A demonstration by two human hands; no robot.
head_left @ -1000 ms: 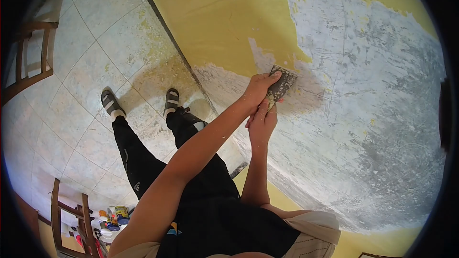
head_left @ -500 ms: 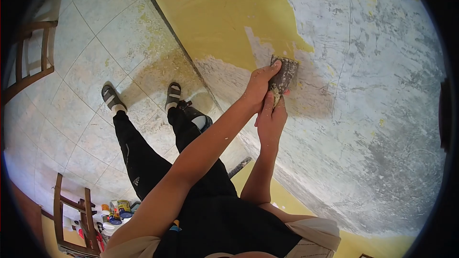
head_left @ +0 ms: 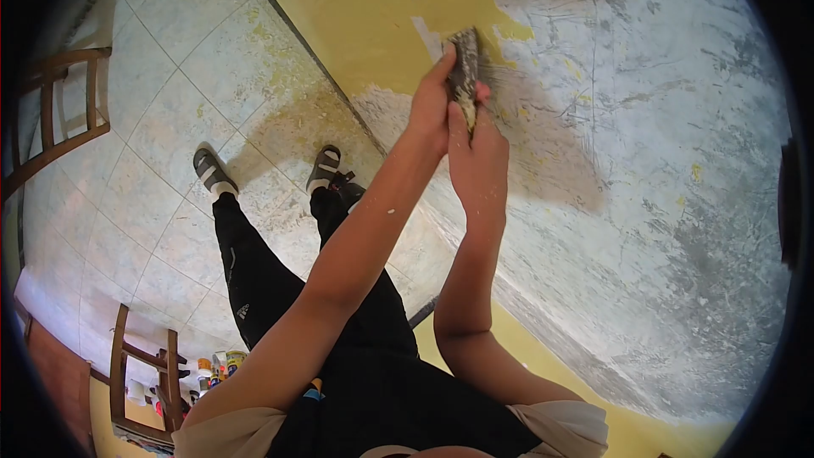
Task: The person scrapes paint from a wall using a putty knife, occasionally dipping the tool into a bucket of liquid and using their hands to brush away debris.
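Note:
A scraper with a broad dark blade, spattered with pale and yellow residue, is held in both hands against the wall. My left hand grips the scraper from its left side, thumb along the blade. Below and to the right, my right hand is closed around the handle end, with a finger stretched along it. Yellow paint covers the wall at the upper left of the blade. To the right the wall surface is bare, whitish grey and scratched.
Flakes lie on the tiled floor by my sandalled feet. Wooden chair frames stand at the left edge and lower left. Paint containers sit beside the lower one. A dark container is partly hidden behind my leg.
Both hands and the scraper have moved up and slightly left in view. The blade now appears narrower, turned more edge-on. The whole view has shifted a little.

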